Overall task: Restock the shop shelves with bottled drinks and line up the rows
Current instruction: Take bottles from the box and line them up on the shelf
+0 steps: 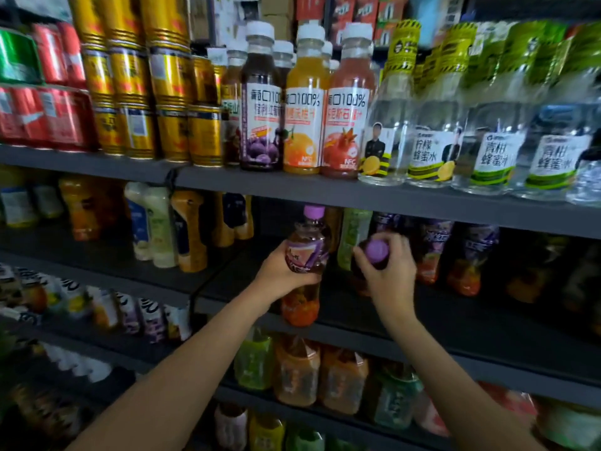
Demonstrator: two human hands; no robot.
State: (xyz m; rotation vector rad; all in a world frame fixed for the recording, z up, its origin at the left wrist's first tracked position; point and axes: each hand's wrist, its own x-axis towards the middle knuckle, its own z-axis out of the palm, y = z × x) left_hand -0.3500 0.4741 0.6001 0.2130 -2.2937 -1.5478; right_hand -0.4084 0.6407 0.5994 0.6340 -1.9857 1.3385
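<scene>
Two forearms are seen reaching to the middle shelf, where one full, heavy, slick bottle is gripped mid-body by the left hand and another's cap (purple) is pinched by the right hand.

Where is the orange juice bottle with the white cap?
In the head view, the orange juice bottle stands at the front of the upper shelf, just above the hands, between a purple grape juice bottle on its left and a red pomegranate juice bottle on its right.
</scene>
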